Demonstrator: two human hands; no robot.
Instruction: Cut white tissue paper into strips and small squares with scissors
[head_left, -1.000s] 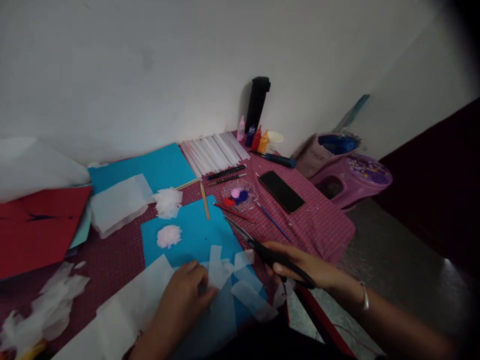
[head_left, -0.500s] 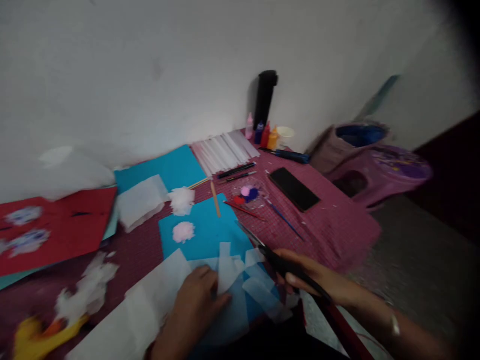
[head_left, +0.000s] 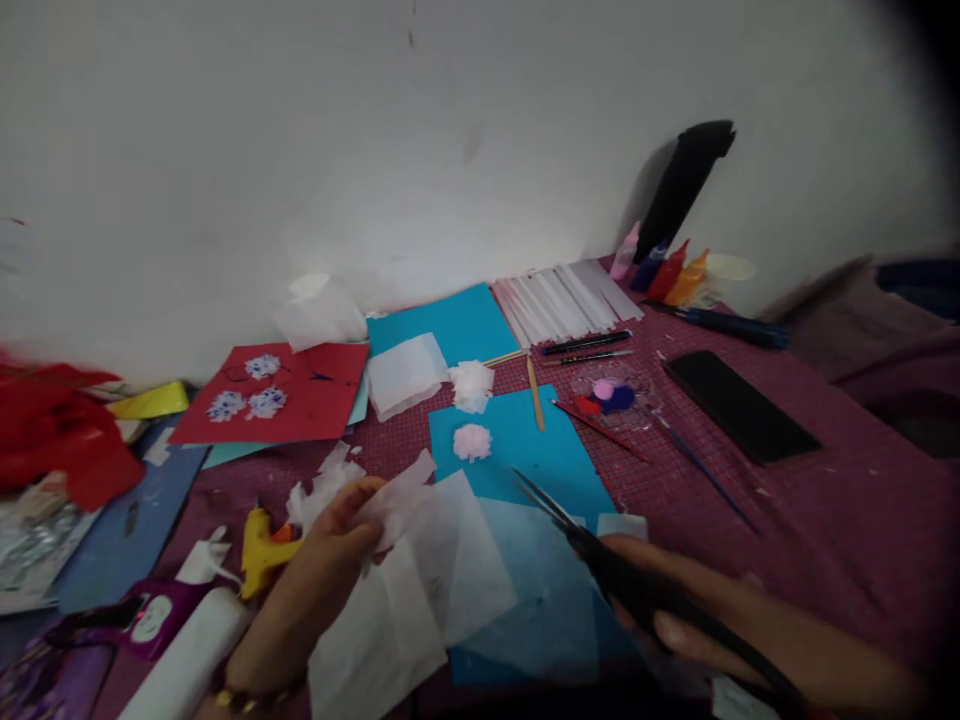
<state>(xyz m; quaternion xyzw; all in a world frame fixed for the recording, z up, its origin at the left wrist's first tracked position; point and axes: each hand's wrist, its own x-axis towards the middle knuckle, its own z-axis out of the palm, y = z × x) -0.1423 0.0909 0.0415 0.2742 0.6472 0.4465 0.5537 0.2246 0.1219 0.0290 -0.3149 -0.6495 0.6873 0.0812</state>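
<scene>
My left hand (head_left: pixel 337 545) is closed on some pieces of thin white tissue paper (head_left: pixel 405 500), lifted over larger sheets of white tissue (head_left: pixel 469 560). In my right hand (head_left: pixel 667 590) is a pair of black-handled scissors (head_left: pixel 551 505), pointing forward and left with the blades slightly apart. Beneath both lies a sheet of blue paper (head_left: pixel 517 440), carrying a round pink paper puff (head_left: pixel 472 442). A white tissue puff (head_left: pixel 472 386) rests just behind it. Part of my right hand's fingers is hidden by the scissor handles.
Red card with speckled flowers (head_left: pixel 319 400) and a yellow glue gun (head_left: pixel 262 550) are left. Rolled white strips (head_left: pixel 570 305), paint bottles (head_left: pixel 667 275), a paint palette (head_left: pixel 615 397), brushes and a black phone (head_left: pixel 741 405) sit behind and right. A wall closes the back.
The view has swung left. My left hand has moved left from the tissue strips and now holds tissue pieces up. The scissors remain in my right hand.
</scene>
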